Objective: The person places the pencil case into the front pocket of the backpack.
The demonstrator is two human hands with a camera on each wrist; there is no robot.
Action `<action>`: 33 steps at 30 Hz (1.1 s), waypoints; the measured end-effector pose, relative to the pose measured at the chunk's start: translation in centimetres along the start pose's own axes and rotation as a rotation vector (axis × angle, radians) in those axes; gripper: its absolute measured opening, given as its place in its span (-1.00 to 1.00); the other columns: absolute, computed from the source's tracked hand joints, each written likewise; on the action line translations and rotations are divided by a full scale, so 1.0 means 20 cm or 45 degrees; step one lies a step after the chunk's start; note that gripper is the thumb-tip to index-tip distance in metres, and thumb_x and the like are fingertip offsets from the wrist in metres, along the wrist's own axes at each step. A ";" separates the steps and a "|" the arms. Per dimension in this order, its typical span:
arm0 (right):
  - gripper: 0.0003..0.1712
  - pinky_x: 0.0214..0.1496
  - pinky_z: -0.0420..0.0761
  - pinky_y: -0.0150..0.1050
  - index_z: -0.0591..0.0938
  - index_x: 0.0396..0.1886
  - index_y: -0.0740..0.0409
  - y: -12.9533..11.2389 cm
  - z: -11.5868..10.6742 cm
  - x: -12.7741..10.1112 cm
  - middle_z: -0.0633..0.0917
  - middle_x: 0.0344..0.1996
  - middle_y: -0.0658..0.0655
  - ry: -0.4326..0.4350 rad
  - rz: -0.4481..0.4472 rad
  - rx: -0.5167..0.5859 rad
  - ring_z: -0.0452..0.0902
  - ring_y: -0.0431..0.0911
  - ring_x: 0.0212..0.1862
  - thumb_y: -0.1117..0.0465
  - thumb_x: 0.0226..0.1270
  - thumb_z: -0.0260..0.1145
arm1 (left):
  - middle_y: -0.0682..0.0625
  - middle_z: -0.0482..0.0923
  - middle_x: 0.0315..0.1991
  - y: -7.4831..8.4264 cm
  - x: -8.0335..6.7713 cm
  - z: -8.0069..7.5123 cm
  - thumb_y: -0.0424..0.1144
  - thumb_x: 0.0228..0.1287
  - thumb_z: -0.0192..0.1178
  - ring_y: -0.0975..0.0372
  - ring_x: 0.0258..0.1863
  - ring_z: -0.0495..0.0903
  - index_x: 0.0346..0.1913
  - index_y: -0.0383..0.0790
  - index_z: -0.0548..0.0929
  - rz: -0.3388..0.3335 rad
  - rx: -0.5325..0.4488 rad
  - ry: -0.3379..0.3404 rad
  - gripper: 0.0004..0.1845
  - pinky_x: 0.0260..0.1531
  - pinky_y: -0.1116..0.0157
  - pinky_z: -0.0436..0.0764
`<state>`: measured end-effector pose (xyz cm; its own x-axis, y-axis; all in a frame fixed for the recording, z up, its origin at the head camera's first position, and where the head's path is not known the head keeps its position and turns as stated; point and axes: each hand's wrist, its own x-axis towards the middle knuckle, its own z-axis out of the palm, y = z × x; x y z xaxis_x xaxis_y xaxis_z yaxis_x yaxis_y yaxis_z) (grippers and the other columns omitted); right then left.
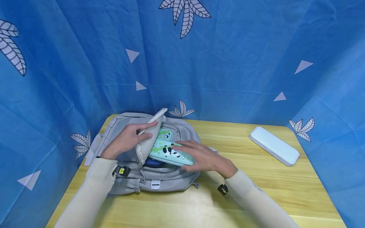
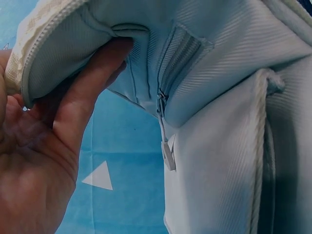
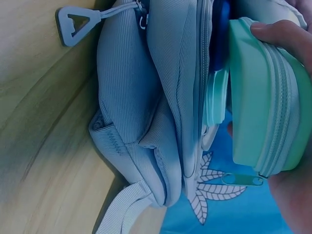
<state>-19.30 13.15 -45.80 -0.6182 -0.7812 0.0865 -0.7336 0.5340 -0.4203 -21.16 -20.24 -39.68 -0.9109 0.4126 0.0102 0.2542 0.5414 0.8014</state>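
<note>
A grey backpack lies flat on the wooden bench. The left hand pinches the backpack's front flap between thumb and fingers and holds it lifted. The right hand grips a mint-green panda pencil case, which sits half inside the opened compartment, above a dark blue item. A white rectangular case lies well apart on the bench.

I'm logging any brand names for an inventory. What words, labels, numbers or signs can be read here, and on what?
No text is readable in any view.
Mint pencil case: panda pictures only, no words.
Grey backpack: a small white tab at the front edge, nothing legible on it.
White case: plain.
Wrist devices: a yellow-green mark, too small to read.
</note>
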 end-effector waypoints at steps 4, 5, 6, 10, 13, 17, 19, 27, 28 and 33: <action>-0.06 0.54 0.47 0.27 0.38 0.72 -0.13 0.02 0.01 0.01 0.40 0.67 0.16 0.001 0.001 0.069 0.33 0.19 0.63 -0.10 0.40 0.51 | -0.22 0.47 0.57 0.00 0.00 0.00 -0.24 0.64 0.26 0.03 -0.04 0.62 0.58 0.02 0.54 0.017 -0.015 0.003 -0.47 -0.19 0.27 0.59; -0.06 0.55 0.45 0.28 0.39 0.71 -0.13 0.02 0.01 0.02 0.40 0.67 0.15 0.000 0.006 0.096 0.33 0.20 0.63 -0.09 0.39 0.51 | -0.22 0.48 0.57 0.00 0.00 0.00 -0.24 0.64 0.26 0.03 -0.06 0.62 0.58 0.02 0.54 0.021 -0.016 0.006 -0.46 -0.18 0.28 0.59; -0.06 0.56 0.43 0.28 0.39 0.71 -0.14 0.03 0.02 0.02 0.39 0.68 0.13 -0.001 0.014 0.125 0.32 0.19 0.64 -0.09 0.39 0.50 | -0.22 0.48 0.57 0.00 0.00 0.00 -0.24 0.64 0.26 0.03 -0.07 0.61 0.58 0.02 0.54 0.023 -0.019 0.008 -0.46 -0.19 0.28 0.58; -0.07 0.59 0.39 0.29 0.41 0.70 -0.16 0.04 0.04 0.03 0.39 0.68 0.10 0.011 0.027 0.199 0.30 0.17 0.65 -0.08 0.37 0.50 | -0.20 0.47 0.57 0.00 0.01 -0.01 -0.23 0.64 0.27 0.02 0.01 0.61 0.58 0.05 0.54 0.018 -0.026 0.022 -0.47 -0.15 0.29 0.57; -0.08 0.59 0.38 0.30 0.41 0.70 -0.15 0.03 0.04 0.04 0.40 0.68 0.11 0.027 0.013 0.190 0.31 0.19 0.65 -0.08 0.37 0.50 | -0.20 0.48 0.57 0.00 0.01 -0.01 -0.23 0.63 0.27 0.03 0.13 0.60 0.57 0.06 0.55 0.016 -0.022 0.031 -0.47 -0.09 0.30 0.57; -0.07 0.60 0.37 0.29 0.39 0.71 -0.15 0.01 0.04 0.08 0.39 0.68 0.11 0.024 -0.011 0.130 0.30 0.21 0.66 -0.11 0.40 0.49 | -0.21 0.52 0.53 0.01 0.01 -0.01 -0.23 0.64 0.27 0.02 0.07 0.61 0.57 0.05 0.55 0.018 -0.023 0.031 -0.47 -0.12 0.30 0.57; -0.07 0.61 0.38 0.26 0.38 0.72 -0.15 0.00 0.05 0.10 0.39 0.68 0.10 0.021 -0.026 0.090 0.29 0.20 0.66 -0.13 0.42 0.48 | -0.22 0.54 0.51 0.01 0.01 0.00 -0.23 0.64 0.27 0.03 0.00 0.61 0.57 0.04 0.55 0.022 -0.027 0.028 -0.47 -0.14 0.30 0.57; -0.09 0.64 0.34 0.23 0.40 0.71 -0.12 -0.04 0.06 0.17 0.39 0.68 0.11 0.009 -0.025 0.070 0.30 0.18 0.66 -0.15 0.44 0.48 | -0.24 0.55 0.50 0.01 0.01 0.01 -0.22 0.64 0.27 0.07 -0.15 0.61 0.57 0.02 0.55 0.018 -0.049 0.022 -0.47 -0.20 0.30 0.59; -0.09 0.65 0.33 0.24 0.40 0.71 -0.12 -0.04 0.07 0.17 0.39 0.68 0.11 0.011 -0.021 0.071 0.29 0.17 0.67 -0.16 0.45 0.48 | -0.24 0.55 0.51 0.01 0.01 0.01 -0.22 0.64 0.27 0.06 -0.10 0.61 0.57 0.02 0.55 0.017 -0.047 0.024 -0.47 -0.20 0.30 0.59; -0.10 0.64 0.33 0.27 0.41 0.70 -0.15 -0.04 0.10 0.15 0.40 0.67 0.10 0.045 0.007 0.071 0.30 0.17 0.67 -0.21 0.45 0.47 | -0.23 0.53 0.52 0.00 0.00 0.01 -0.21 0.63 0.28 0.04 0.00 0.61 0.57 0.01 0.55 0.009 -0.042 0.026 -0.47 -0.16 0.30 0.59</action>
<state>-20.11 9.78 -46.96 -0.6327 -0.7658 0.1152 -0.7137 0.5189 -0.4704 -21.18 -20.06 -39.68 -0.9155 0.4013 0.0277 0.2501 0.5139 0.8206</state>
